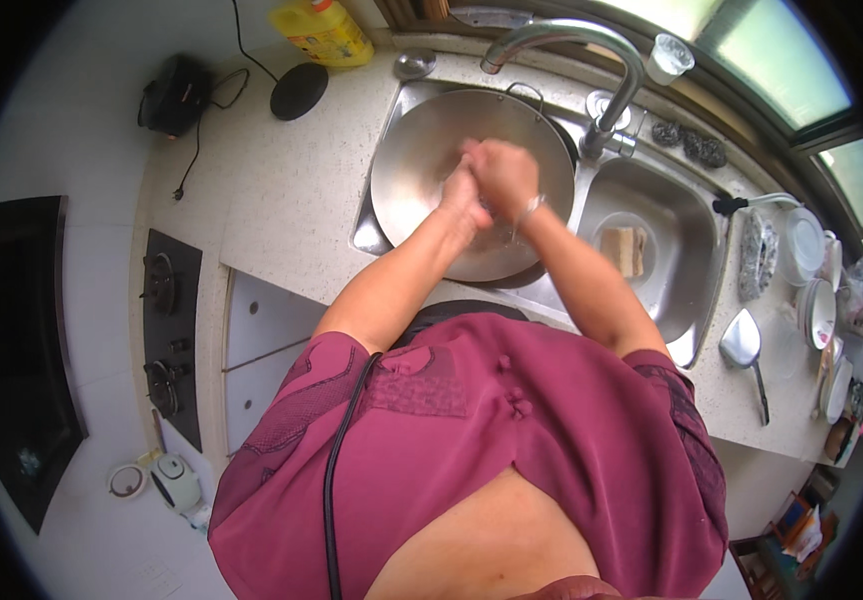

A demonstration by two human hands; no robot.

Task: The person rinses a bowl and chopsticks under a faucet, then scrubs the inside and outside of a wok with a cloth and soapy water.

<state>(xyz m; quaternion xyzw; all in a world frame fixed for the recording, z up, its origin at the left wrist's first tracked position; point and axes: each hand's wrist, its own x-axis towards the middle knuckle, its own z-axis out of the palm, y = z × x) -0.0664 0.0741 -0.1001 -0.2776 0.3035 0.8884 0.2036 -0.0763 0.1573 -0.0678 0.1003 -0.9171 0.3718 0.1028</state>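
Observation:
A large metal wok with a wire loop handle sits over the left basin of a double steel sink. Above its middle, my left hand and my right hand are pressed together, blurred, the right one partly over the left. Both look wet, and a bracelet circles my right wrist. Whether anything is between the palms is hidden. A curved chrome faucet rises behind the wok. In the right basin, a brown and cream block lies in a clear round dish.
Steel wool pads lie behind the right basin. To the right are a metal spatula and stacked bowls. A yellow jug stands at the back left, near a black round lid-like disc. A gas hob is farther left.

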